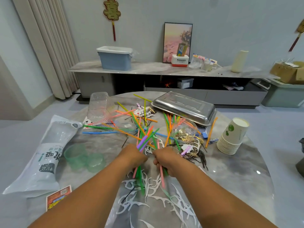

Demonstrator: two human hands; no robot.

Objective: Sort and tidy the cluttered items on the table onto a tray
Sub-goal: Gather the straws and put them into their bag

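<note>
Plastic straws (144, 142) bunch in the left hand (133, 156); the right hand (166, 160) clenches a pink one (162, 175). Slick bundle, they'll likely fan out and spill onto the floss picks (154, 185)

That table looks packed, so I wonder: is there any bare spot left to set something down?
Yes: bare marble between the white bag and the left hand, behind the green cups, and the right rim below the paper cup stack. The straw pile and floss picks are crowded.

Single head-worn wide-angle view, looking forward and down across the round marble table (238, 175) toward the far wall; forearms enter from the bottom edge, close to lens, table near, sideboard (148, 68) farther.
</note>
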